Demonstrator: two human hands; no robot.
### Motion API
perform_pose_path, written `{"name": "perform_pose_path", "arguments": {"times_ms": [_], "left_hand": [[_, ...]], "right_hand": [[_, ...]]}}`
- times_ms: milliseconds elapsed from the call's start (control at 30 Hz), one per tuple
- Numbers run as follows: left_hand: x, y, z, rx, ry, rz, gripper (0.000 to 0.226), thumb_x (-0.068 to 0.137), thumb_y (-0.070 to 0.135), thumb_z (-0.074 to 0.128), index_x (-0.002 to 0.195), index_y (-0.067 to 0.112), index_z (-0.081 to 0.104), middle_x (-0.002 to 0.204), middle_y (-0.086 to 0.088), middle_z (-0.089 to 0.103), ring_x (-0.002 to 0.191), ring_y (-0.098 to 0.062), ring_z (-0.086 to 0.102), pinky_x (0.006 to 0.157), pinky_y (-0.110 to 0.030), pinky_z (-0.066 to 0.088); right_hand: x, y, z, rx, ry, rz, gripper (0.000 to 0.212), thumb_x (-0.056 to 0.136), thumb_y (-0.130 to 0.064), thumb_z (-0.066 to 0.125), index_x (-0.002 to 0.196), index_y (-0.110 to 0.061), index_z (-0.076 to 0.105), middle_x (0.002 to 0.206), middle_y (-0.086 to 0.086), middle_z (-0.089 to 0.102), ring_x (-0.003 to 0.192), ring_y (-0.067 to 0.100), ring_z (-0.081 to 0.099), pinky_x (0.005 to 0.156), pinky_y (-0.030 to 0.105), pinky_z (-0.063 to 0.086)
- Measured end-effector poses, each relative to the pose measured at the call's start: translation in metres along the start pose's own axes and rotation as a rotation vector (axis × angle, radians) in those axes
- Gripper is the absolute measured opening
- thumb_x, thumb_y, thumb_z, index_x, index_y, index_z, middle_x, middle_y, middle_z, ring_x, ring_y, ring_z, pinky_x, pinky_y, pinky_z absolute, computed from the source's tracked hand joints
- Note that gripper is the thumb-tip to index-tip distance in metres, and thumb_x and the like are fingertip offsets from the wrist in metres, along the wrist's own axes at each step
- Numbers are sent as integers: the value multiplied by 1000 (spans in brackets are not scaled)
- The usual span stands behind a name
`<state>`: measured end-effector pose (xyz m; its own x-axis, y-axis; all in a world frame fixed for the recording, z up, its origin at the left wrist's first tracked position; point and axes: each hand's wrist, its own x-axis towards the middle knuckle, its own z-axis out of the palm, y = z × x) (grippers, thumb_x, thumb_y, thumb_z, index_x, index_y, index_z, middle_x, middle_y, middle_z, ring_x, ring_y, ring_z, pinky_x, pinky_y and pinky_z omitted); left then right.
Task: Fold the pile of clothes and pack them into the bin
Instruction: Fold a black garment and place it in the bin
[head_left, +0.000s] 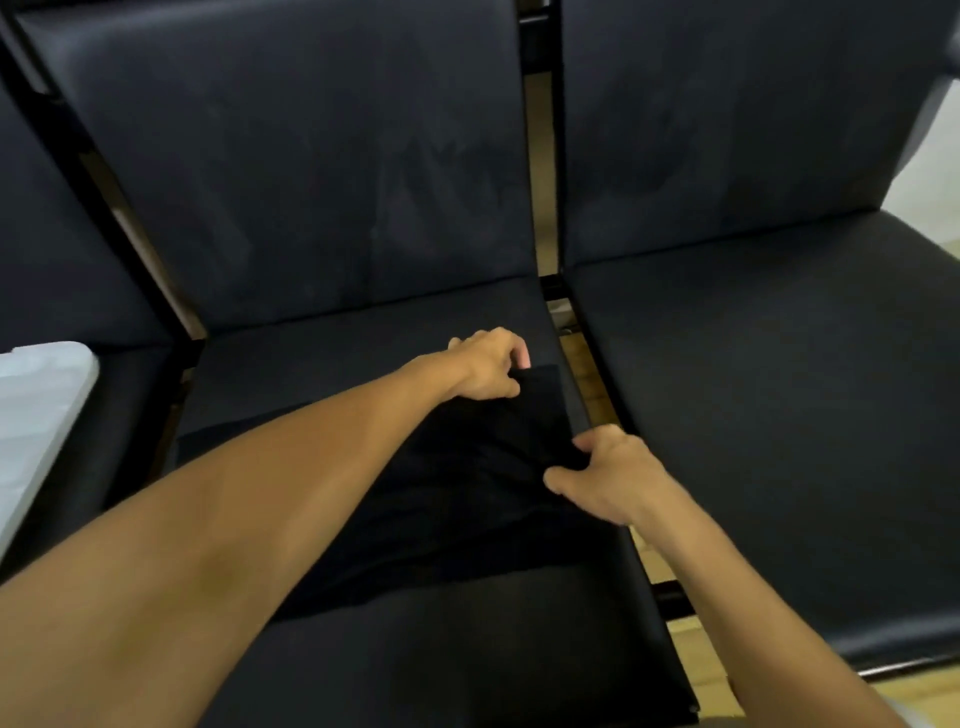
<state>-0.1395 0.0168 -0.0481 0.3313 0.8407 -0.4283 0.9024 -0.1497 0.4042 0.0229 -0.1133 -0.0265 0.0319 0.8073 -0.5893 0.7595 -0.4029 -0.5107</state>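
A black garment (457, 499) lies spread flat on the dark seat of the middle chair (415, 649). My left hand (488, 369) pinches the garment's far right corner, fingers curled over the cloth edge. My right hand (608, 478) grips the garment's right edge nearer to me, thumb and fingers curled into the fabric. My left forearm crosses over the cloth and hides part of it. The white bin (36, 415) shows only as a corner at the left edge.
Dark padded chairs stand side by side; the right chair seat (779, 415) is bare. A narrow gap (587, 374) with black frame bars separates the two seats, showing wood floor below. Chair backs rise at the far side.
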Motion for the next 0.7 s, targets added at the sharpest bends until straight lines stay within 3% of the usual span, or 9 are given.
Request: {"name": "perform_pose_path", "arguments": {"times_ms": [67,133,267,367,500,600,700], "left_hand": [[6,13,-2,-138,37,34,18,87,14,65,89,31,62,86,6,55,85,-15,55,89,-34,48],[8,29,-7,-343,82,69,24,86,2,60,81,25,64,86,0,61,86,-19,60,77,-30,51],[4,53,-28,-677,162,117,35,80,-18,50,86,13,66,98,-17,71,95,-29,68,87,-40,58],[-17,46,-49,-507,188,234,37,82,-19,50,96,8,71,98,-9,71,93,-11,67,78,-18,56],[-64,1,-75,-231,266,284,42,73,-23,42,74,12,65,70,3,58,60,9,54,58,-8,39],[-100,-55,-87,-172,332,291,51,67,-22,43,66,27,60,71,4,60,68,1,55,66,-18,42],[-142,-116,-92,-23,307,237,54,63,-19,43,64,31,64,86,1,68,86,-12,64,83,-31,51]], "right_hand": [[4,13,-15,156,26,1,57,72,-38,70,125,-21,64,120,3,66,104,20,65,86,33,56],[5,26,-29,308,45,-15,43,74,-27,73,115,-16,69,105,5,72,93,20,70,84,36,59],[-12,40,-57,505,71,-63,21,82,-17,77,102,-16,72,92,6,77,83,22,74,84,43,60],[-27,28,-61,674,-25,-181,21,86,-14,73,106,-17,70,93,7,77,85,24,75,83,44,60],[-48,-17,-30,657,-201,-388,25,89,-12,70,113,-19,68,101,3,77,94,20,74,84,37,59],[-54,-51,13,622,-251,-523,22,88,-15,72,110,-18,68,102,0,76,99,17,72,89,35,56],[-65,-82,54,558,-463,-554,21,91,-22,70,111,-23,65,97,-3,73,86,11,70,75,28,58]]}}
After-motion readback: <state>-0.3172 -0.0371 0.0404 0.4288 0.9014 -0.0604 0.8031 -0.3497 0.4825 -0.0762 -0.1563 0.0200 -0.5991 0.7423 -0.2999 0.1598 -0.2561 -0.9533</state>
